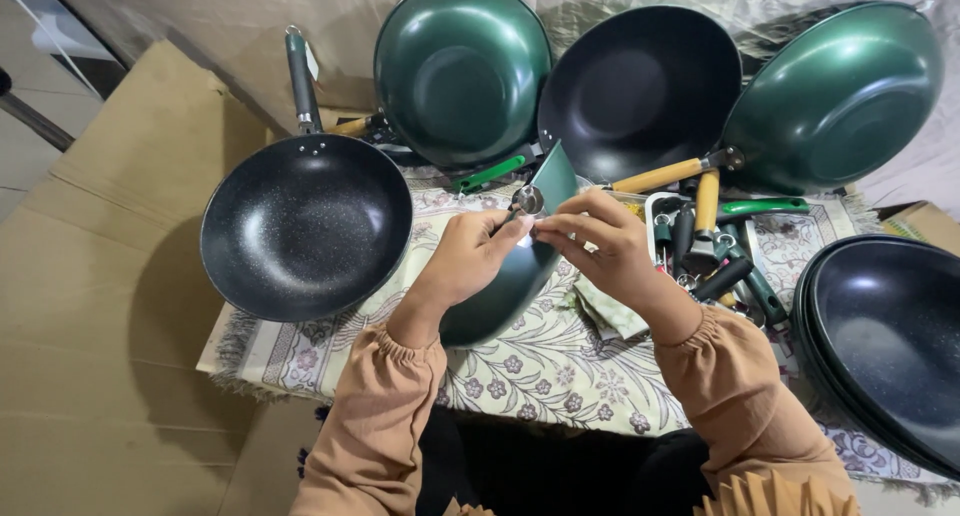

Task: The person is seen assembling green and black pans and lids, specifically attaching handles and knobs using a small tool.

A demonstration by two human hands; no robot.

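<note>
Left hand [470,256] and right hand [600,241] pinch the green wok [520,266] at its rim bracket; looks heavy, stiff, slick, best gripped by the rim.

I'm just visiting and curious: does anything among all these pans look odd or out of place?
Nothing looks broken or spilled. One oddity: the green pan tilted on edge between both hands shows no handle, while loose handles lie heaped at the right.

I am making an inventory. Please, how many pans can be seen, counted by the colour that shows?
Green, showing the outside: 3, namely back green pan, right green pan, held green pan.
Black, showing the inside: 3, namely left black pan, back black pan, stacked black pans.
Total: 6, counting the stack as one.
</note>
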